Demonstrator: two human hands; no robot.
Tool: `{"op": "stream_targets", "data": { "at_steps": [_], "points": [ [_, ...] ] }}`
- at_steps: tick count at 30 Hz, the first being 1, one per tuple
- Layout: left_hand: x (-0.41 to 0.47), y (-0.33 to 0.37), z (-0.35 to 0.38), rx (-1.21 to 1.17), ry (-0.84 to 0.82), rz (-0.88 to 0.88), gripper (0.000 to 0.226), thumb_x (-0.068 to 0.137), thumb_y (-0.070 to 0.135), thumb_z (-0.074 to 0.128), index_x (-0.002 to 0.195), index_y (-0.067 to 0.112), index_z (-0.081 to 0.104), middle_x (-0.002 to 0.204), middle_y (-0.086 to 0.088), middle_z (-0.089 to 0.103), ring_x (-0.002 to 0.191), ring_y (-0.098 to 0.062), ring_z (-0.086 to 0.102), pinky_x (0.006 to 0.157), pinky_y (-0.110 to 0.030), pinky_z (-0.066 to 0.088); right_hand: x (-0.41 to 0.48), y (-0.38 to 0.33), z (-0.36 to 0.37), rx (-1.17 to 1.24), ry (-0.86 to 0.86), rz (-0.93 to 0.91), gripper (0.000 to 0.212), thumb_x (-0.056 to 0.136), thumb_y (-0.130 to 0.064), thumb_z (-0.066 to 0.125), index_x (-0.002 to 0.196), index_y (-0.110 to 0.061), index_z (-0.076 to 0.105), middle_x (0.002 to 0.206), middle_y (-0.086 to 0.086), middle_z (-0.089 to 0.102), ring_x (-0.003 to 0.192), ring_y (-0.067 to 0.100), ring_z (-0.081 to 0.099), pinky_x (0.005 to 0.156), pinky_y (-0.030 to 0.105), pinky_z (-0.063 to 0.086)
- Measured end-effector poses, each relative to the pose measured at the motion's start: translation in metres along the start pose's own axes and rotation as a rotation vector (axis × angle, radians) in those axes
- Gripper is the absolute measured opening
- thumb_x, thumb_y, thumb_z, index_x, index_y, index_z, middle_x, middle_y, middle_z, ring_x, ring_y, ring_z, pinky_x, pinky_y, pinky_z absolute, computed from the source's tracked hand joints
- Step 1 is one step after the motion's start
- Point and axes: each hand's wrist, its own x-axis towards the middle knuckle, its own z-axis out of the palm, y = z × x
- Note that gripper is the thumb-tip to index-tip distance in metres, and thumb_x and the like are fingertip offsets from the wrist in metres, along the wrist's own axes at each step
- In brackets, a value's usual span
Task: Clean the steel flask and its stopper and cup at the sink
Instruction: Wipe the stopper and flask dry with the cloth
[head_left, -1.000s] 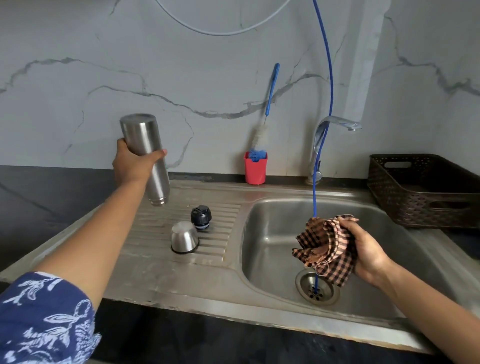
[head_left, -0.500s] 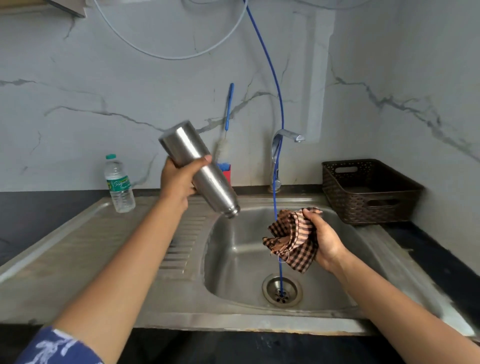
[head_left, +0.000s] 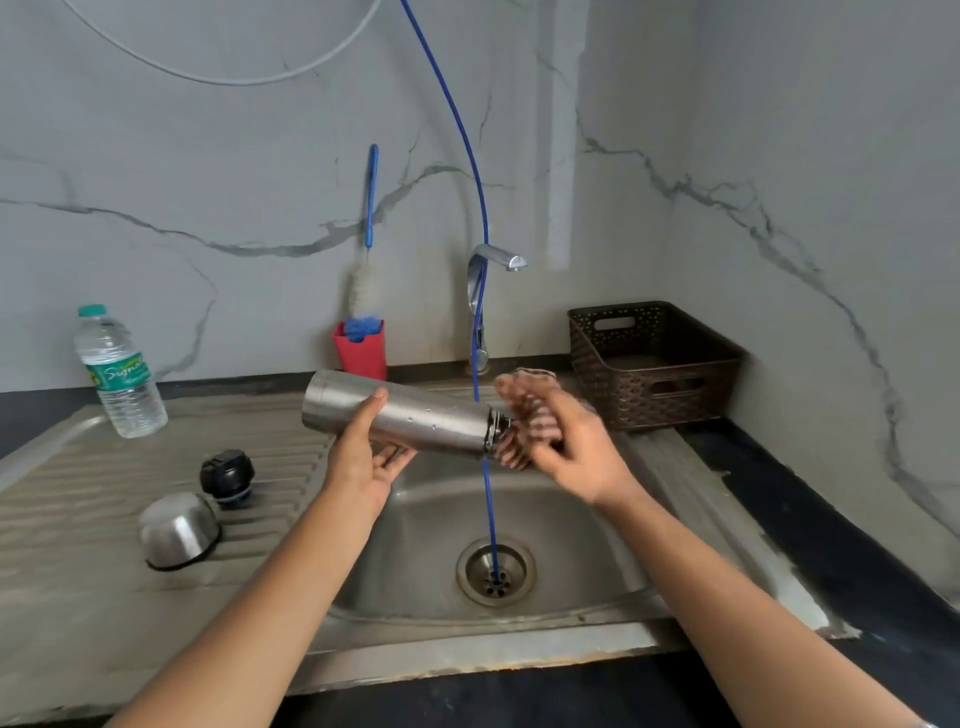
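My left hand (head_left: 363, 457) grips the steel flask (head_left: 431, 415) from below and holds it nearly level over the sink bowl (head_left: 582, 530), mouth pointing right. My right hand (head_left: 566, 447), blurred, holds a brown checked cloth (head_left: 524, 410) pressed against the flask's mouth. The black stopper (head_left: 227, 475) stands on the ribbed drainboard (head_left: 104, 493) at left. In front of the stopper the steel cup (head_left: 179, 530) lies upside down.
A plastic water bottle (head_left: 120, 371) stands at the drainboard's back left. A red holder (head_left: 362, 353) with a blue-handled bottle brush (head_left: 370, 208) sits by the tap (head_left: 488, 291). A blue hose (head_left: 480, 218) hangs into the drain (head_left: 496, 571). A brown basket (head_left: 652, 358) stands right.
The flask has dropped from a steep tilt to almost level over the sink. My right hand has risen and brought the cloth to the flask's mouth.
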Motion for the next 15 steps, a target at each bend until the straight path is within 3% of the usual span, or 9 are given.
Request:
{"op": "stream_targets", "data": {
  "at_steps": [3, 5, 8, 10, 13, 15],
  "points": [
    [0.001, -0.001, 0.000, 0.004, -0.001, 0.008, 0.069, 0.076, 0.028, 0.077, 0.135, 0.013, 0.044, 0.122, -0.014, 0.058, 0.103, -0.026, 0.059, 0.070, -0.037, 0.053, 0.001, 0.011, 0.018, -0.425, -0.107, -0.160, 0.075, 0.080, -0.030, 0.065, 0.145, -0.012, 0.033, 0.145, 0.006, 0.041, 0.137, 0.012, 0.032, 0.115, 0.029, 0.026],
    [0.002, 0.000, -0.002, 0.032, -0.022, 0.022, 0.069, 0.076, 0.028, 0.077, 0.135, 0.013, 0.044, 0.122, -0.013, 0.058, 0.102, -0.025, 0.059, 0.071, -0.037, 0.053, 0.001, 0.012, 0.022, -0.533, -0.095, -0.155, 0.081, 0.080, -0.034, 0.069, 0.147, -0.011, 0.029, 0.149, 0.008, 0.036, 0.142, 0.021, 0.025, 0.117, 0.032, 0.023],
    [0.004, 0.000, -0.006, 0.083, -0.068, 0.044, 0.067, 0.078, 0.026, 0.074, 0.137, 0.015, 0.042, 0.120, -0.011, 0.060, 0.100, -0.022, 0.061, 0.080, -0.036, 0.052, 0.001, 0.010, 0.023, -0.565, -0.128, -0.126, 0.078, 0.079, -0.028, 0.071, 0.144, -0.011, 0.032, 0.140, 0.007, 0.043, 0.134, 0.024, 0.035, 0.112, 0.035, 0.033],
    [0.002, 0.001, -0.007, 0.097, -0.120, 0.077, 0.064, 0.080, 0.023, 0.071, 0.136, 0.015, 0.042, 0.118, -0.009, 0.062, 0.104, -0.021, 0.061, 0.078, -0.033, 0.051, 0.003, 0.006, 0.023, -0.390, -0.147, 0.047, 0.064, 0.082, -0.025, 0.070, 0.138, -0.014, 0.040, 0.129, 0.001, 0.052, 0.120, 0.015, 0.047, 0.104, 0.029, 0.038],
    [-0.003, 0.004, -0.005, 0.123, -0.208, 0.149, 0.071, 0.072, 0.025, 0.071, 0.137, 0.017, 0.043, 0.122, -0.009, 0.062, 0.110, -0.019, 0.061, 0.076, -0.029, 0.051, 0.007, -0.007, 0.018, 0.391, -0.196, 0.555, 0.022, 0.092, -0.026, 0.058, 0.112, -0.017, 0.057, 0.105, -0.001, 0.066, 0.094, 0.010, 0.063, 0.091, 0.029, 0.048],
    [-0.006, 0.004, -0.001, 0.113, -0.221, 0.159, 0.072, 0.069, 0.027, 0.071, 0.135, 0.018, 0.044, 0.122, -0.008, 0.062, 0.108, -0.018, 0.061, 0.077, -0.030, 0.051, 0.008, -0.004, 0.015, 0.618, -0.149, 0.665, 0.016, 0.092, -0.025, 0.057, 0.105, -0.016, 0.060, 0.098, 0.001, 0.069, 0.087, 0.009, 0.066, 0.088, 0.026, 0.052]
  ]
}}
